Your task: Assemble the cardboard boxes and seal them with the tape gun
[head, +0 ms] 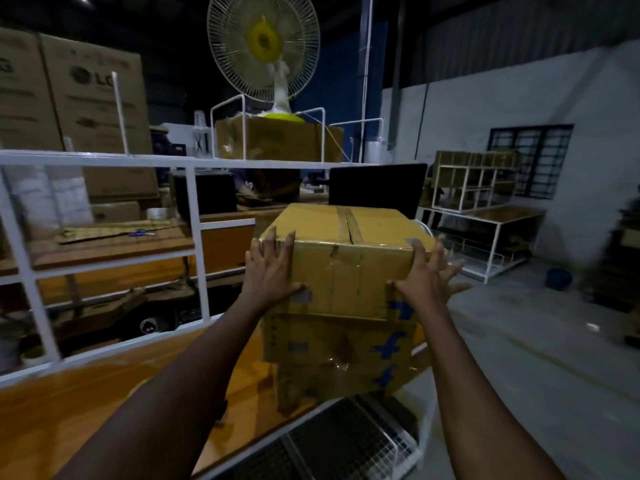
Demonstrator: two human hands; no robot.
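Head cam view, so: the top box (346, 268) is already taped shut, with a brown tape strip (347, 221) running down the middle seam of the lid and over onto the front face. It sits on a second box (329, 337) with a bottom box (322, 386) under that, and the whole stack stands at the far right end of the orange tabletop (104, 393). The left grip (273, 268) is flat on the box's left side, fingers spread and straight, thumb laid across the front. The right grip (427, 275) mirrors it on the right edge. Neither is clenched round anything; both are opened out and squeezing the box between them. I can't tell if the box is fully resting or lifted a hair. My read is this is the stacking bit, with a finished box being placed or squared up on the pile. Next move probably calls for lining its edges up with the one below, since the lower boxes look a bit offset, then letting go. No tape gun in sight, just a clear tape roll (157, 213) and blue scissors (142, 233) on the shelf to the left.
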